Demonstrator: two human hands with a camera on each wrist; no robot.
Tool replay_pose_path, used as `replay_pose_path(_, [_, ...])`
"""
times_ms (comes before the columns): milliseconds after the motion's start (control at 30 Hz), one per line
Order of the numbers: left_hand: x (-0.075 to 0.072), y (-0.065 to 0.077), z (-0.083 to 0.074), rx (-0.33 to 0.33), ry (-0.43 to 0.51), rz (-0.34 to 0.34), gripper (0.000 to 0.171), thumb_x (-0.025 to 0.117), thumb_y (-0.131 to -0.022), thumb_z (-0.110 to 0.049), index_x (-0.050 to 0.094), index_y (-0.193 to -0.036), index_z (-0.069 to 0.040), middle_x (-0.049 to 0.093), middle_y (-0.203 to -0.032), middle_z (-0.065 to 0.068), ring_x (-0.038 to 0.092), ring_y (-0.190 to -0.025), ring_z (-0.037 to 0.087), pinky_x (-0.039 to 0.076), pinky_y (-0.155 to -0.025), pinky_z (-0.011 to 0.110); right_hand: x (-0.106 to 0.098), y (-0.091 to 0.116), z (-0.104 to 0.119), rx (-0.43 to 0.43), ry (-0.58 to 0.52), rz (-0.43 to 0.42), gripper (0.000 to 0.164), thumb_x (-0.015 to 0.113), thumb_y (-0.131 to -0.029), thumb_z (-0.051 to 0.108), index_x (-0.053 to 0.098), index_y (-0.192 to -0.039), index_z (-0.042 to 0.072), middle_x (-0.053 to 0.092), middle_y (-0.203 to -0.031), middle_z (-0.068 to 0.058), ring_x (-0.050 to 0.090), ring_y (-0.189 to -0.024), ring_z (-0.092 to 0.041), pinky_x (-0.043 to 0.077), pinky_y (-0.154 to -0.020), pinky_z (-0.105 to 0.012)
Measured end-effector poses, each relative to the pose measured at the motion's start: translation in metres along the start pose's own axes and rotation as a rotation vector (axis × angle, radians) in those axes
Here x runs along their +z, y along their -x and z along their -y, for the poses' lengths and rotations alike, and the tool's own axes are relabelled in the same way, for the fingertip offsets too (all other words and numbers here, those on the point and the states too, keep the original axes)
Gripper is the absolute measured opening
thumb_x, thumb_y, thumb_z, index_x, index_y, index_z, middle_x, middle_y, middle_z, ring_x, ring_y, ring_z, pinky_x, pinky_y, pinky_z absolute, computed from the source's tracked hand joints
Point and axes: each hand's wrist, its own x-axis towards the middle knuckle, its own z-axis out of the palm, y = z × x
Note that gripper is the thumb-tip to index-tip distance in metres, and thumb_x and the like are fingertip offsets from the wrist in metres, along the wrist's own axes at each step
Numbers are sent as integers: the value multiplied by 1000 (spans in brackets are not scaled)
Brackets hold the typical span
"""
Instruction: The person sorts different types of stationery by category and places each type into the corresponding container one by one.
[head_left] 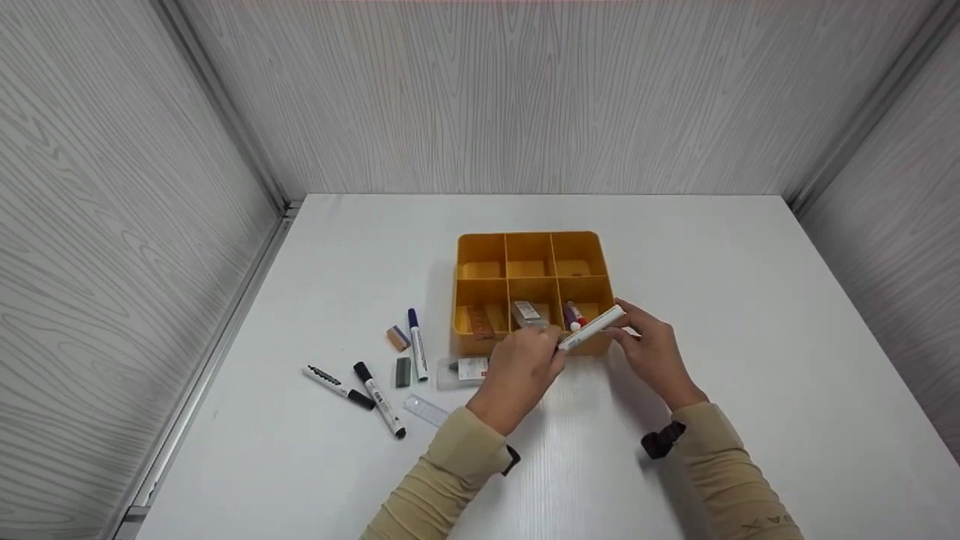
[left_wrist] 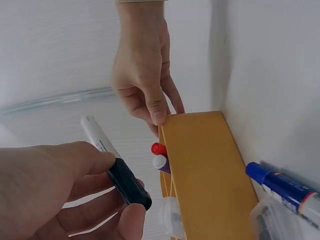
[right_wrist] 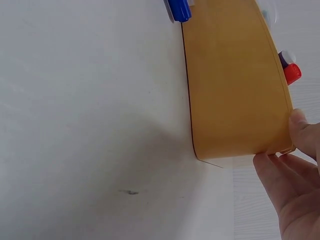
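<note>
white marker (head_left: 594,328), held near orange tray (head_left: 529,249); head view hides cap (left_wrist: 129,182)

Both forearms reached up from the lower edge of the head view, the left forearm (head_left: 442,480) slanting to the right and the right forearm (head_left: 727,476) to the left, both in tan sleeves. The left hand (head_left: 521,367) showed its back in that view. From its wrist, the thumb (left_wrist: 95,159) pressed from one side while the fingers (left_wrist: 95,212) curled in from the other, gaps showing between them. The right hand (head_left: 654,352) was near the left but apart from it, gripping with its thumb (right_wrist: 303,131) set opposite its bent fingers (right_wrist: 282,182).
</note>
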Motion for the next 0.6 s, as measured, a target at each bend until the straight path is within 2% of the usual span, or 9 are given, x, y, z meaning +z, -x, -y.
replay_pose_path(133, [-6, -19, -3, -26, -93, 51, 19, 60, -85, -28, 65, -95, -13, 62, -70, -1, 54, -57, 10, 46, -49, 21, 1, 0, -1, -6, 19, -7, 9, 65, -79, 15, 63, -86, 10, 50, -130, -11, 51, -114, -32, 51, -76, -37])
replay_pose_path(233, [-9, -32, -5, -47, -133, 77, 21, 60, -85, -30, 65, -97, -14, 61, -74, 0, 53, -61, 11, 49, -54, 21, 2, 1, -1, 10, 15, -8, 8, 66, -78, 11, 63, -85, 10, 50, -131, -9, 52, -114, -31, 50, -76, -38])
replay_pose_path(367, [-11, -48, -7, -68, -177, 99, 16, 62, -84, -28, 67, -92, -15, 61, -74, 0, 52, -63, 12, 50, -57, 24, 2, 0, 0, 28, 4, 3, 10, 65, -78, 12, 65, -87, 7, 49, -132, -10, 51, -116, -32, 49, -77, -39])
replay_pose_path(600, [-6, -70, -12, -91, -238, 129, 6, 64, -82, -18, 70, -80, -17, 60, -64, -3, 52, -56, 9, 47, -48, 25, 3, 0, -3, 2, 26, -18, 8, 66, -78, 11, 64, -85, 8, 51, -130, -12, 53, -112, -31, 50, -76, -38])
